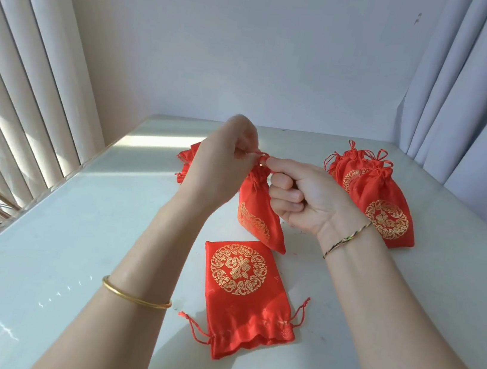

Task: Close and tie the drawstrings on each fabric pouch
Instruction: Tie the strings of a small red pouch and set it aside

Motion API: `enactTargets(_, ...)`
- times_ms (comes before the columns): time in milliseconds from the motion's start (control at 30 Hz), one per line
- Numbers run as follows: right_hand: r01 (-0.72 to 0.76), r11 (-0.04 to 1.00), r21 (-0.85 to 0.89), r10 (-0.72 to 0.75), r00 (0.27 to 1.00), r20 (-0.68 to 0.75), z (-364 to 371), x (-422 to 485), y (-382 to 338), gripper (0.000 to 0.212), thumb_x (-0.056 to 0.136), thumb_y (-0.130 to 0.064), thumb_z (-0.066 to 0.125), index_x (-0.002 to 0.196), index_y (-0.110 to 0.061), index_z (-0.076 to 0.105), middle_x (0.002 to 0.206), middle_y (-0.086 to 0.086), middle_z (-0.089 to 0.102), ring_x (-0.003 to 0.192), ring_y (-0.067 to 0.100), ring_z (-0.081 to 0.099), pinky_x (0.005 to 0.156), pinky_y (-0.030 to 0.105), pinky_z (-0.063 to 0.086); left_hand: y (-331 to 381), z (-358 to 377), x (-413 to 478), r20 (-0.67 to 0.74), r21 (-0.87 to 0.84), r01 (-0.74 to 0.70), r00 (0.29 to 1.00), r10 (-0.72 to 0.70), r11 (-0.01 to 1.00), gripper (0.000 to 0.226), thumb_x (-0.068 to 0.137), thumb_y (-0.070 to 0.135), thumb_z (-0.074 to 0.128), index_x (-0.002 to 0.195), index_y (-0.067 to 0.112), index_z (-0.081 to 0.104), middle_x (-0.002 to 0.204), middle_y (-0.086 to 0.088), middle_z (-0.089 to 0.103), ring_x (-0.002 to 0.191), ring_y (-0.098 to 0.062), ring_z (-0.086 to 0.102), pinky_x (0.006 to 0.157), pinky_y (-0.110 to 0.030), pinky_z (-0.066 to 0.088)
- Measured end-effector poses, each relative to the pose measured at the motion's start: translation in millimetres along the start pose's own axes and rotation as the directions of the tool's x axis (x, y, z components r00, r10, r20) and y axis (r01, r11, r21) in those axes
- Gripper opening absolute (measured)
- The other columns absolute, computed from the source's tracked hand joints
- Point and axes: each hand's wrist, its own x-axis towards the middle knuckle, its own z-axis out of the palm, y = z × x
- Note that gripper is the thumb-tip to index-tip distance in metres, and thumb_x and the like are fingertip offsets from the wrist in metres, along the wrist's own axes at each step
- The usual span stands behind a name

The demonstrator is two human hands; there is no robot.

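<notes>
Both the left hand (231,151) and right hand (302,199) pinch the drawstrings (263,157) of a gathered, gold-patterned red pouch (255,214) hanging between them.

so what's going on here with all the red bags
A person is closing small red pouches at a white table. Both hands hold one pouch up off the table: the left hand pinches the drawstring at its gathered neck and the right hand grips it from the other side. A flat pouch lies in front, its cords loose. A pile of cinched pouches sits to the right, and a few more lie behind the left hand.
</notes>
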Motion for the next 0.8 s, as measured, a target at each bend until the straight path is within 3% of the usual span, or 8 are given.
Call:
enactTargets(100, -0.01, 0.998, 0.066, 0.012, 1.0, -0.026, -1, 1, -1, 0.037, 0.094, -0.009, 0.045, 0.058, -0.014, 0.047, 0.036, -0.007, 0.035, 0.025, 0.002, 0.025, 0.028, 0.012, 0.013, 4, -2, 0, 0.039, 0.038, 0.038, 0.998, -0.039, 0.999, 0.024, 0.082, -0.003, 0.051, 0.079, 0.018, 0.061, 0.077, 0.001, 0.065, 0.076, -0.024, 0.066, 0.071, -0.038, 0.055)
enactTargets(200, 0.006, 0.998, 0.061, -0.003, 0.999, -0.039, -3, 1, -2, 0.029, 0.094, -0.008, 0.046, 0.066, -0.012, 0.044, 0.036, -0.006, 0.036, 0.025, 0.002, 0.025, 0.028, 0.012, 0.014, 9, -5, 1, 0.057, 0.059, 0.088, 0.994, -0.092, 0.994, 0.024, 0.08, 0.002, 0.052, 0.087, 0.017, 0.069, 0.08, 0.004, 0.068, 0.074, -0.016, 0.067, 0.059, -0.024, 0.054)
enactTargets(267, 0.019, 0.999, 0.036, -0.018, 0.999, -0.034, -3, 1, -1, 0.027, 0.094, -0.007, 0.046, 0.067, -0.011, 0.046, 0.037, -0.006, 0.037, 0.026, 0.001, 0.025, 0.028, 0.012, 0.015, 10, -6, 1, 0.064, 0.082, 0.081, 0.994, -0.086, 0.993, 0.014, 0.081, 0.01, 0.059, 0.087, 0.017, 0.069, 0.077, 0.006, 0.067, 0.067, -0.008, 0.063, 0.044, -0.014, 0.044)
enactTargets(333, 0.035, 0.999, 0.015, -0.034, 0.999, -0.038, -3, 1, -1, 0.03, 0.094, -0.006, 0.046, 0.064, -0.011, 0.046, 0.038, -0.005, 0.037, 0.026, 0.002, 0.025, 0.029, 0.012, 0.014, 9, -7, 0, 0.076, 0.109, 0.062, 0.995, -0.07, 0.992, 0.007, 0.082, 0.015, 0.064, 0.087, 0.016, 0.069, 0.076, 0.006, 0.066, 0.062, -0.004, 0.058, 0.04, -0.01, 0.037)
enactTargets(433, 0.06, 0.998, -0.023, -0.061, 0.997, -0.038, -5, 1, -1, 0.029, 0.093, -0.004, 0.047, 0.064, -0.009, 0.05, 0.039, -0.003, 0.039, 0.027, 0.002, 0.026, 0.03, 0.013, 0.014, 8, -8, 0, 0.093, 0.125, 0.054, 0.993, -0.066, 0.991, 0.002, 0.084, 0.016, 0.066, 0.085, 0.016, 0.067, 0.083, -0.004, 0.069, 0.071, -0.017, 0.066, 0.057, -0.023, 0.053)
enactTargets(500, 0.072, 0.995, -0.07, -0.074, 0.997, -0.03, -6, 0, -2, 0.022, 0.093, -0.003, 0.047, 0.072, -0.008, 0.053, 0.039, -0.004, 0.04, 0.027, 0.002, 0.026, 0.03, 0.013, 0.014, 8, -7, 0, 0.099, 0.15, 0.048, 0.993, -0.063, 0.988, 0.003, 0.085, 0.016, 0.065, 0.083, 0.014, 0.065, 0.082, -0.007, 0.07, 0.074, -0.025, 0.068, 0.066, -0.034, 0.055)
enactTargets(633, 0.128, 0.991, -0.039, -0.132, 0.983, -0.126, -14, 3, -6, 0.015, 0.092, -0.001, 0.047, 0.085, -0.008, 0.059, 0.038, -0.004, 0.038, 0.027, 0.002, 0.025, 0.03, 0.012, 0.015, 6, -11, 1, 0.084, 0.132, 0.076, 0.993, -0.087, 0.988, 0.007, 0.086, 0.011, 0.059, 0.08, 0.014, 0.06, 0.071, 0.004, 0.059, 0.071, -0.019, 0.058, 0.069, -0.03, 0.047)
enactTargets(800, 0.165, 0.979, 0.121, -0.129, 0.957, -0.258, -28, 7, -9, 0.021, 0.091, 0.001, 0.045, 0.08, -0.015, 0.053, 0.038, -0.006, 0.042, 0.025, 0.001, 0.028, 0.027, 0.011, 0.018, -4, -17, 4, 0.124, 0.03, 0.231, 0.965, -0.233, 0.973, 0.023, 0.087, 0.004, 0.053, 0.069, 0.019, 0.05, 0.065, 0.002, 0.049, 0.064, -0.017, 0.044, 0.065, -0.029, 0.038)
